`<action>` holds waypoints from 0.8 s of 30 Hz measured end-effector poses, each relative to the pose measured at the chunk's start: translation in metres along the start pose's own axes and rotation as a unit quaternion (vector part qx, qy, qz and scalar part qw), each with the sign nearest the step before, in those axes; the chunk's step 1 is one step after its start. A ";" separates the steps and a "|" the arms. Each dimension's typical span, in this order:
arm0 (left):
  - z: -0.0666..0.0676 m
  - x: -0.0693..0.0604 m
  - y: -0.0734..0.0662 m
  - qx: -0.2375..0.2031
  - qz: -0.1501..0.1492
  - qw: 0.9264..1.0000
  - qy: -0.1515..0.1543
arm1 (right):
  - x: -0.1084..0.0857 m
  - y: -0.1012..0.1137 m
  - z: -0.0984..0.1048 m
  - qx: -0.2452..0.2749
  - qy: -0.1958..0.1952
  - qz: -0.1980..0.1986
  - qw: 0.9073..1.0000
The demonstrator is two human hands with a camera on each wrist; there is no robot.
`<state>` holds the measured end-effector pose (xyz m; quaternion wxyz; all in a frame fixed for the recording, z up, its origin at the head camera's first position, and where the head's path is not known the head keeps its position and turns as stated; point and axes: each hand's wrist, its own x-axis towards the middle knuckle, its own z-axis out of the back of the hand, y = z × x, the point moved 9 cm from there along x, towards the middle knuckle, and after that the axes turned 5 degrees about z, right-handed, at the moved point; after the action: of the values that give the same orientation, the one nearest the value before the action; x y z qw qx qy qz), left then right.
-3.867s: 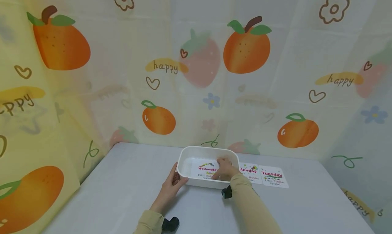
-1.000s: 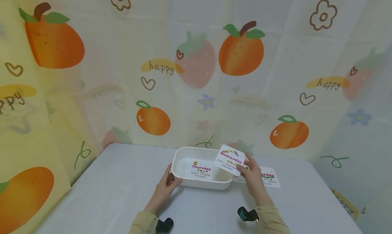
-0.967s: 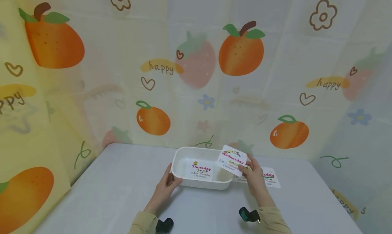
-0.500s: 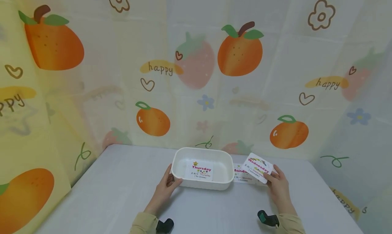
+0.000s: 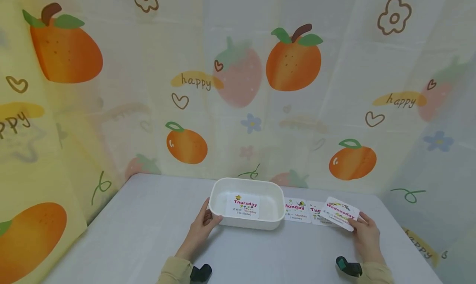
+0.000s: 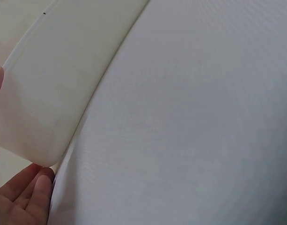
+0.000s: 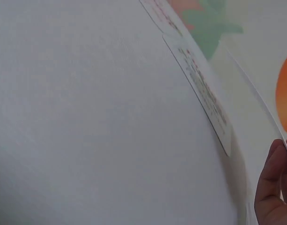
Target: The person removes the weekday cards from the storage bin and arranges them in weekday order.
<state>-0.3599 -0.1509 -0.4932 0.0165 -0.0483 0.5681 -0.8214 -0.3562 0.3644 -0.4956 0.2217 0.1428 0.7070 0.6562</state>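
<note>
My right hand [image 5: 367,235] pinches the Wednesday card [image 5: 339,213] by its right edge, tilted above the table and partly covering the Tuesday card [image 5: 316,209]. The Monday card [image 5: 296,210] lies flat to the left of Tuesday. A white tray [image 5: 250,223] stands left of the cards with the Thursday card [image 5: 243,206] inside. My left hand [image 5: 198,230] grips the tray's left end, thumb at the near rim. In the left wrist view, fingers [image 6: 39,194] touch the tray's lower corner [image 6: 45,140]. The right wrist view shows the held card edge-on beside my right hand [image 7: 274,187].
A white-covered table [image 5: 141,226] extends around the tray and cards. Behind it hangs a curtain [image 5: 230,151] printed with oranges, strawberries and flowers, which also runs along the left side. A dark wrist device [image 5: 201,273] sits at each wrist.
My right hand has lifted the Wednesday card out of the tray and carried it right, past Monday to above Tuesday. Thursday now shows in the tray. My left hand keeps its grip on the tray.
</note>
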 end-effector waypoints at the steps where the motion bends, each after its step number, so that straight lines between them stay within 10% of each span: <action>1: 0.000 0.000 0.000 0.001 -0.002 1.000 0.000 | 0.003 -0.001 0.005 -0.005 -0.007 -0.002 1.000; 24: 0.001 0.001 -0.001 -0.009 0.004 1.000 0.006 | 0.038 -0.001 0.063 -0.065 -0.069 -0.048 0.994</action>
<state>-0.3608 -0.1513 -0.4921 0.0161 -0.0412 0.5757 -0.8164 -0.3576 0.4377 -0.5043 0.3101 0.1390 0.6518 0.6780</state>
